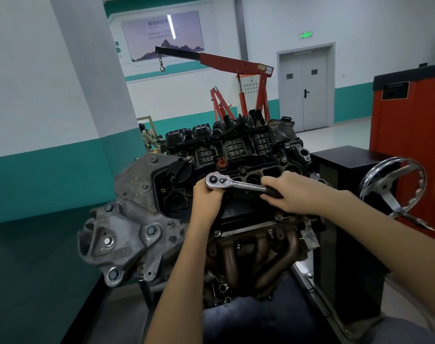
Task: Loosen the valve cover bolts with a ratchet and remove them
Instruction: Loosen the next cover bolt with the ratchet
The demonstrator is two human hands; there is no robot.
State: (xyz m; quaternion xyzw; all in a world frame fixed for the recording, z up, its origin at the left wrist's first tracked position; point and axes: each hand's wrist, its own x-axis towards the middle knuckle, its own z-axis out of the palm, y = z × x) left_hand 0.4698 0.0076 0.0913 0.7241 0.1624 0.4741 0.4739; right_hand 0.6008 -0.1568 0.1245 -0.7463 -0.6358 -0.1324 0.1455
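Head view: right grip (287,192) round ratchet (238,184)

Chrome ratchet (232,183), black valve cover (238,212), red hoist (236,64), teal-banded white wall (37,145).

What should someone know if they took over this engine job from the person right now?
Left hand: curled under the head of the ratchet, steadying it over the valve cover.
Right hand: grips the ratchet's black handle, which points right.
The socket and bolt under the head are hidden by the left hand.
Done: cannot tell; no removed bolts lie in view.
Left: probably break this bolt loose, lift it out, then do the other cover bolts.
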